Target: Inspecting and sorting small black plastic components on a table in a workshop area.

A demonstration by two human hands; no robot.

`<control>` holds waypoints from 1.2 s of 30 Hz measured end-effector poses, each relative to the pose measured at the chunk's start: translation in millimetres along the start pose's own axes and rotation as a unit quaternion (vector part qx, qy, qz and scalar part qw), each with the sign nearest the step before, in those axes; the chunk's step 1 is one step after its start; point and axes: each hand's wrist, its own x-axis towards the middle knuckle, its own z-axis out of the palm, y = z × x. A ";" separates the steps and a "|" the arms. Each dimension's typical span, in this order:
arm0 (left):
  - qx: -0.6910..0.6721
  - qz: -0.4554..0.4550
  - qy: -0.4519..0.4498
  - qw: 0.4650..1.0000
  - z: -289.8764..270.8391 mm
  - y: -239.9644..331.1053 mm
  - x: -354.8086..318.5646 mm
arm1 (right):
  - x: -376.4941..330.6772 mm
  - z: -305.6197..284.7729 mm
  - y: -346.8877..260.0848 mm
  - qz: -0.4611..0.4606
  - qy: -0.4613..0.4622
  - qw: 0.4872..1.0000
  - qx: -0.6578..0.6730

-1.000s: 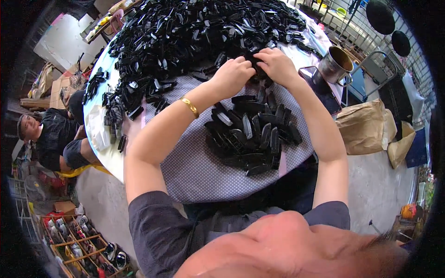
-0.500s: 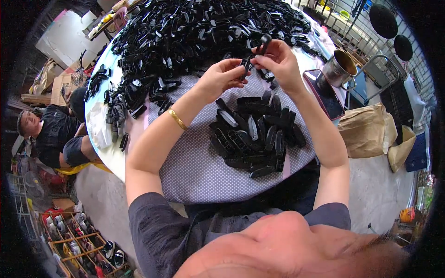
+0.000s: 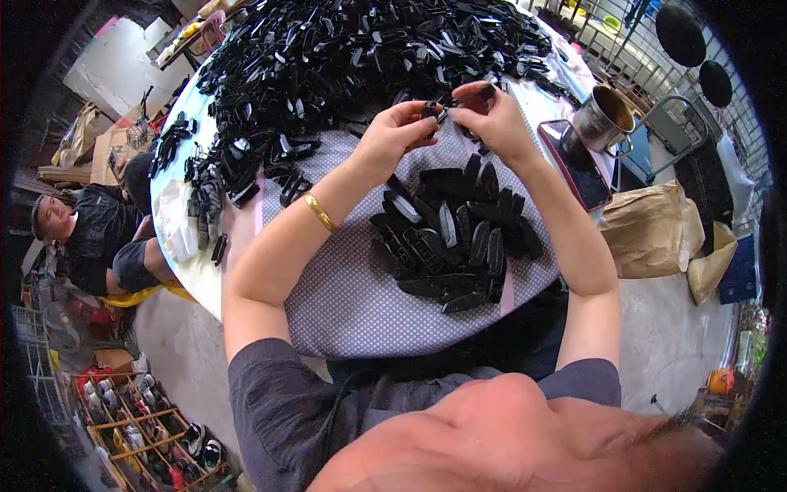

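Observation:
My left hand (image 3: 395, 135) is closed in a pinch on a small black plastic piece (image 3: 429, 110), above the near side of the big pile. Just to its right, my right hand (image 3: 497, 121) has its fingers curled around another black plastic piece (image 3: 486, 92). The fingertips of both hands almost meet, and fine detail between them is too small to make out. Below the hands, a smaller heap of long, curved black plastic pieces (image 3: 447, 246) lies on the dotted cloth (image 3: 328, 287). Beyond my hands rises a large pile of similar black pieces (image 3: 352, 57).
Right of my arm are a phone or tablet in a red case (image 3: 584, 176), a metal pot (image 3: 605, 115) and a brown paper bag (image 3: 652, 234). At the left table edge lies a white bag (image 3: 174, 217). A person (image 3: 90, 238) sits farther left, above a shoe rack (image 3: 143, 439).
The black piece in my right hand stood up above the fingers and now lies lower, against them. My right hand has turned and moved slightly; my left hand stays nearly in place.

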 end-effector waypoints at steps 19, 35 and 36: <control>0.135 0.140 0.069 0.978 6.1 1.4 -5.5 | -2.7 3.6 -5.8 0.166 -0.059 0.952 0.250; 0.012 0.090 0.052 0.994 2.5 -1.2 -0.4 | -13.9 21.0 -1.4 -0.088 -0.011 0.993 -0.077; -0.004 0.098 0.048 0.994 2.2 0.8 0.4 | -13.2 20.7 0.6 -0.115 -0.006 0.988 -0.103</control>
